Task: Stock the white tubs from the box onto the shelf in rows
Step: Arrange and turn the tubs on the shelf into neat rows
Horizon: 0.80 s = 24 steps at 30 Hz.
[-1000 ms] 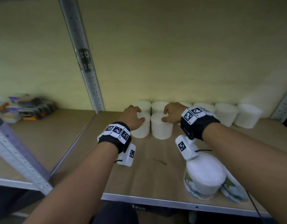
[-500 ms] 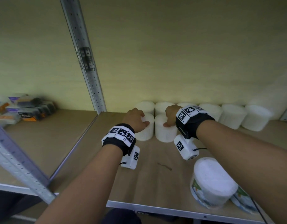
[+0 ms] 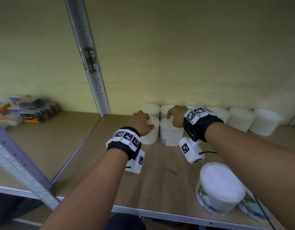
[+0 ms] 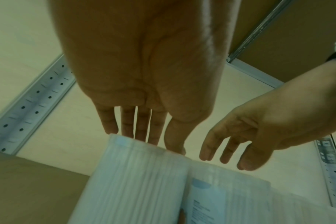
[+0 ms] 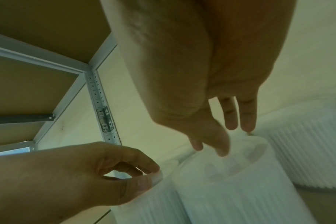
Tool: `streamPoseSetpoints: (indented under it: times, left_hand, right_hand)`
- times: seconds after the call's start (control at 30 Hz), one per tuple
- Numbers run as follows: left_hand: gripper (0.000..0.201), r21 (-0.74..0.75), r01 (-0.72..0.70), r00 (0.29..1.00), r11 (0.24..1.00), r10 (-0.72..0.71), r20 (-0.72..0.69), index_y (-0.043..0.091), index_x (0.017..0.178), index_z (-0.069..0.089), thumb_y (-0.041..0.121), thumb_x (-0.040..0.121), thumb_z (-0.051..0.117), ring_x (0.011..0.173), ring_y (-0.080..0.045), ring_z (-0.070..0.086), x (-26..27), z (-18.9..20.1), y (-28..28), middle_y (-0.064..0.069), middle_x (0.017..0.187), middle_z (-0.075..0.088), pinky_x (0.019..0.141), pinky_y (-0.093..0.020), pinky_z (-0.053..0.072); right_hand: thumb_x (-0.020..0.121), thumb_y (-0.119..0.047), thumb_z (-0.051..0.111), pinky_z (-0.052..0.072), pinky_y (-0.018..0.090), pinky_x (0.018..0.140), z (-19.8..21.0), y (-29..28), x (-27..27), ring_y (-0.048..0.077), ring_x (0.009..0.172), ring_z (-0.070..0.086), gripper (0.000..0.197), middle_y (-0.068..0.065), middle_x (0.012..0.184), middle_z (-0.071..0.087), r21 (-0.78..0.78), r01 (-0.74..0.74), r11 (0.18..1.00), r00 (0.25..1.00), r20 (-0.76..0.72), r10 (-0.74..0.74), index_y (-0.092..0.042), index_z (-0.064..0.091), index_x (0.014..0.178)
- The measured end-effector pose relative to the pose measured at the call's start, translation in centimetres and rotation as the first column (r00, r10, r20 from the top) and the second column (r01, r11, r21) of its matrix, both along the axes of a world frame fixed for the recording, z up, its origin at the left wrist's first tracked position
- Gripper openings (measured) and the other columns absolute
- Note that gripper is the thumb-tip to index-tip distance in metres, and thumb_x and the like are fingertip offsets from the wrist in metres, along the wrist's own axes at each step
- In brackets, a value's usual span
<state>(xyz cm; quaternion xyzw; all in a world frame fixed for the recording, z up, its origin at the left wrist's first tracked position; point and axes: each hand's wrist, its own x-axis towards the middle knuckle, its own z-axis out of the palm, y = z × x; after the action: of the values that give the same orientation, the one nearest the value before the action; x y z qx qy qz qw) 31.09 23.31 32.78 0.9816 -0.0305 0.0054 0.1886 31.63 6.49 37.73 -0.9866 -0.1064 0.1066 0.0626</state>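
Two white ribbed tubs stand side by side just in front of a back row of white tubs (image 3: 241, 118) on the wooden shelf (image 3: 160, 188). My left hand (image 3: 144, 121) reaches down over the left tub (image 3: 150, 136). Its thumb and curled fingers (image 5: 144, 171) grip that tub's top rim. My right hand (image 3: 172, 116) hovers over the right tub (image 3: 171, 138). Its fingers (image 5: 230, 119) are nearly straight and the tips touch the tub's lid (image 5: 240, 156). In the left wrist view both hands' fingertips meet the tub tops (image 4: 144, 174).
A larger labelled white tub (image 3: 221, 188) lies near the shelf's front edge at the right. A perforated metal upright (image 3: 93, 72) divides this bay from the left bay, where several small boxes (image 3: 27, 112) sit. The wall stands right behind the back row.
Both hands have moved the two front tubs back until they sit close against the rear row. The right hand's fingers have straightened over its tub.
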Motion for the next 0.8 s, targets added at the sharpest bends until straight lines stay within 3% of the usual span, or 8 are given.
streamPoseSetpoints:
  times: [0.07,0.2,0.3,0.47,0.57,0.67,0.8]
  left_hand:
    - [0.048,0.011,0.007,1.0,1.0,-0.007,-0.001,0.013,0.131,0.049,0.038,0.09,0.058,0.126,-0.026,0.042,0.1,0.1,0.0,-0.01,0.135,0.043,0.104,-0.033,0.036]
    - [0.047,0.01,0.011,1.0,1.0,-0.011,0.002,0.013,0.129,0.05,0.038,0.089,0.059,0.124,-0.025,0.043,0.1,0.1,0.0,-0.009,0.132,0.045,0.103,-0.034,0.038]
    - [0.047,0.014,0.014,1.0,1.0,-0.014,0.009,0.013,0.128,0.051,0.038,0.089,0.06,0.123,-0.026,0.044,0.0,0.0,0.1,-0.01,0.131,0.045,0.103,-0.034,0.038]
    - [0.048,0.023,0.024,1.0,0.999,-0.025,0.015,0.013,0.13,0.05,0.038,0.09,0.058,0.125,-0.026,0.043,0.0,0.0,0.0,-0.009,0.133,0.044,0.103,-0.034,0.037]
    - [0.047,0.029,0.024,0.999,0.999,-0.024,0.022,0.014,0.129,0.05,0.038,0.09,0.058,0.125,-0.026,0.043,0.0,-0.1,0.1,-0.009,0.133,0.045,0.103,-0.034,0.037]
    - [0.048,0.024,0.025,0.999,0.999,-0.026,0.022,0.013,0.129,0.05,0.038,0.09,0.059,0.125,-0.026,0.043,-0.1,-0.1,0.2,-0.01,0.133,0.045,0.103,-0.035,0.037]
    - [0.048,0.021,0.026,0.999,0.999,-0.026,0.022,0.012,0.129,0.05,0.038,0.09,0.058,0.124,-0.027,0.044,-0.1,-0.1,0.1,-0.01,0.133,0.045,0.103,-0.034,0.037]
  right_hand:
    - [0.09,-0.02,0.057,0.045,0.032,0.098,-0.2,0.1,0.1,0.028,0.122,0.055,0.043,0.012,0.134,0.055,0.009,0.053,0.999,0.998,0.046,-0.053,-0.007,0.056,0.13]
    - [0.09,-0.043,0.058,0.044,0.033,0.1,-0.6,0.3,0.0,0.027,0.122,0.055,0.057,0.012,0.134,0.056,-0.04,0.08,0.996,0.997,-0.004,-0.08,-0.003,0.052,0.131]
    - [0.085,-0.036,0.067,0.045,0.036,0.098,-0.7,0.2,0.1,0.032,0.122,0.054,0.054,0.014,0.132,0.056,-0.04,0.058,0.997,0.998,0.012,-0.058,-0.005,0.054,0.128]
    - [0.09,-0.037,0.06,0.045,0.03,0.097,-0.6,0.5,-0.1,0.026,0.121,0.056,0.054,0.014,0.132,0.055,-0.086,0.029,0.996,1.0,-0.003,-0.029,-0.001,0.052,0.13]
    - [0.088,-0.02,0.064,0.046,0.032,0.099,-0.2,0.3,0.1,0.03,0.124,0.054,0.053,0.017,0.137,0.052,-0.108,-0.02,0.994,0.998,-0.064,0.013,0.001,0.05,0.134]
    - [0.087,0.001,0.058,0.042,0.028,0.099,0.4,0.3,-0.1,0.027,0.128,0.05,0.054,0.012,0.143,0.045,-0.086,-0.054,0.995,0.993,-0.109,0.045,-0.007,0.045,0.139]
    - [0.086,0.002,0.058,0.043,0.029,0.098,0.9,0.2,-0.1,0.026,0.129,0.048,0.058,0.01,0.144,0.043,-0.059,-0.088,0.994,0.987,-0.141,0.079,-0.014,0.044,0.14]
